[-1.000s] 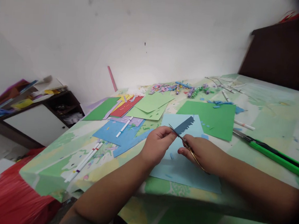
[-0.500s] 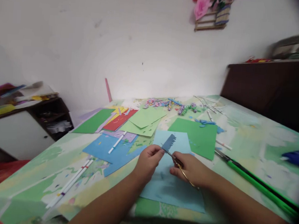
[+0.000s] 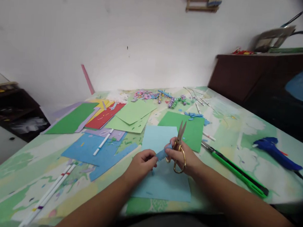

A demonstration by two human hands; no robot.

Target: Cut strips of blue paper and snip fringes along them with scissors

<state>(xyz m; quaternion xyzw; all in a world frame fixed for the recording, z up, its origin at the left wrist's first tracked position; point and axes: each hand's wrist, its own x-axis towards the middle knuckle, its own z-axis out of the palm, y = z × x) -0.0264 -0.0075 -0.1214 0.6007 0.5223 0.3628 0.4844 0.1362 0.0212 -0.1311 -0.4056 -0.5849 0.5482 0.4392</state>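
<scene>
A small blue craft strip [image 3: 160,155] is stretched between my two hands, above a light blue sheet [image 3: 162,187]. My left hand [image 3: 143,164] is closed, its thumb and finger pinching the strip's left end. My right hand [image 3: 183,157] pinches the other end between thumb and forefinger. Gold-handled scissors [image 3: 180,134] also hang in the right hand, their blades pointing up and slightly apart. The fringed edge of the strip is hard to make out, as my fingers cover part of it.
Right of the sheet lie a green utility knife [image 3: 238,169] and a blue glue gun [image 3: 275,151]. Beyond is a green sheet [image 3: 191,133]. Leftward are blue sheets [image 3: 84,148], a red sheet [image 3: 107,115] and white sticks [image 3: 51,193]. Colourful scraps [image 3: 144,95] lie near the wall.
The scissors' blades have left the strip and swung upright in my right hand. My right fingers now hold the strip too, and it has turned between my hands. The view has shifted right.
</scene>
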